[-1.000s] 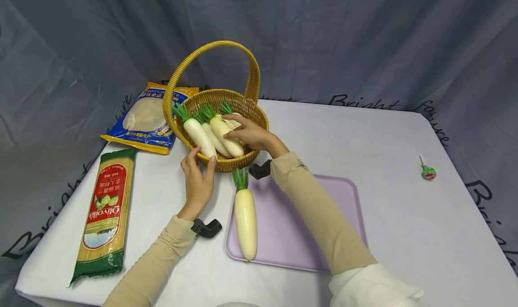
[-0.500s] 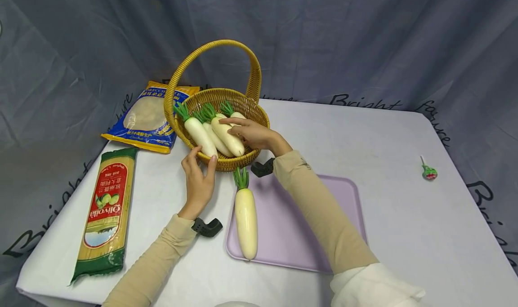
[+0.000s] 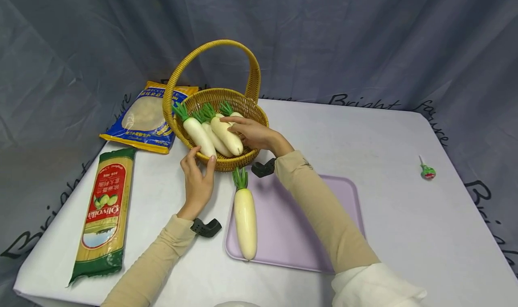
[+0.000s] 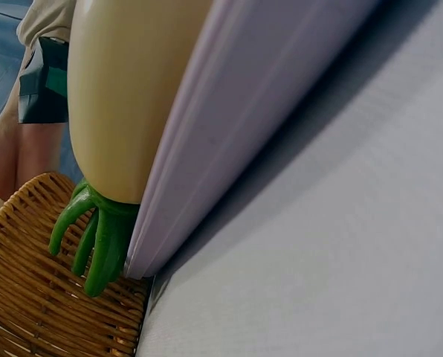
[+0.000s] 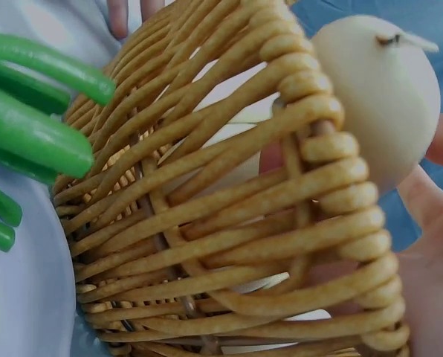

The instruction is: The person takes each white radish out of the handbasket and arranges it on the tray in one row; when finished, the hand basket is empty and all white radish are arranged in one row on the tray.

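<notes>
In the head view, a yellow wicker basket holds several white radishes with green tops. My right hand reaches over its right side and grips the uppermost radish, fingers lying across it. The right wrist view shows that radish's blunt end above the wicker rim, with part of the hand beside it. My left hand touches the basket's near rim with thumb and fingers spread, next to the leftmost radish. Another radish lies on the left edge of a purple tray.
A red-labelled spaghetti pack lies on the left of the white table. Behind it, a blue-and-yellow pasta bag sits against the basket. A wrapped lollipop lies far right. A grey curtain hangs behind.
My right hand has shifted slightly right, and its fingers have changed position on the uppermost radish. The left hand, the basket and the tray stay in place.
</notes>
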Available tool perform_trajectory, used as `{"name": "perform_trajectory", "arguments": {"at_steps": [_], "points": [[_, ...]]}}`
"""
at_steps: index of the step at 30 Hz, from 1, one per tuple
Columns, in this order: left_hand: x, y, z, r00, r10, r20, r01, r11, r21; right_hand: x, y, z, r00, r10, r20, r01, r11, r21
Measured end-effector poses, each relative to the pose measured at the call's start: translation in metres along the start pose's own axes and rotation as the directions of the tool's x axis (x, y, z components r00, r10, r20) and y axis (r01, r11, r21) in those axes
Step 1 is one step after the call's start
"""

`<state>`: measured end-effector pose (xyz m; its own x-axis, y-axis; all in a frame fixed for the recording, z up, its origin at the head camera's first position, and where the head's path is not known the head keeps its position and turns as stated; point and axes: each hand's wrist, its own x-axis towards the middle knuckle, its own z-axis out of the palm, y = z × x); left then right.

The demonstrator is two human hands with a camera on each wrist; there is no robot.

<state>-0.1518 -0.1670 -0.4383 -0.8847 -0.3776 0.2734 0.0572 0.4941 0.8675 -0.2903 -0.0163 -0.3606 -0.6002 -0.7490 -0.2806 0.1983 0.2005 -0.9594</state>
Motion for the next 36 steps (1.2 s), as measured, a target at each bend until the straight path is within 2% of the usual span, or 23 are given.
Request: {"name": "perform_trajectory", "arguments": {"at_steps": [8, 15, 18, 22, 27, 31, 36], "points": [[-0.001, 0.000, 0.000, 1.000, 0.003, 0.011, -0.003, 1.000, -0.013, -0.004, 0.001, 0.001, 1.000, -0.025, -0.005, 0.025, 0.998, 0.066], [-0.001, 0.000, -0.001, 1.000, -0.004, 0.001, 0.004, 1.000, -0.010, -0.007, 0.003, 0.003, 0.997, -0.043, -0.056, 0.052, 0.984, 0.169], [-0.001, 0.001, -0.001, 1.000, -0.004, -0.001, 0.004, 1.000, -0.012, -0.013, 0.003, 0.004, 0.995, -0.063, -0.074, 0.075, 0.983, 0.170], [-0.001, 0.001, -0.002, 1.000, -0.006, 0.013, 0.007, 1.000, -0.005, -0.031, 0.003, 0.009, 0.994, -0.070, -0.089, 0.084, 0.983, 0.163], [-0.001, 0.001, -0.004, 1.000, -0.010, 0.008, 0.010, 1.000, 0.000, -0.056, 0.008, 0.019, 0.992, -0.099, -0.084, 0.115, 0.971, 0.209], [-0.001, 0.001, -0.004, 1.000, -0.006, 0.017, 0.006, 1.000, -0.009, -0.079, 0.012, 0.022, 0.984, -0.127, -0.127, 0.153, 0.963, 0.220], [-0.001, 0.001, -0.002, 1.000, -0.010, 0.025, 0.011, 1.000, -0.015, -0.112, 0.019, 0.025, 0.979, -0.125, -0.159, 0.161, 0.957, 0.240]]}}
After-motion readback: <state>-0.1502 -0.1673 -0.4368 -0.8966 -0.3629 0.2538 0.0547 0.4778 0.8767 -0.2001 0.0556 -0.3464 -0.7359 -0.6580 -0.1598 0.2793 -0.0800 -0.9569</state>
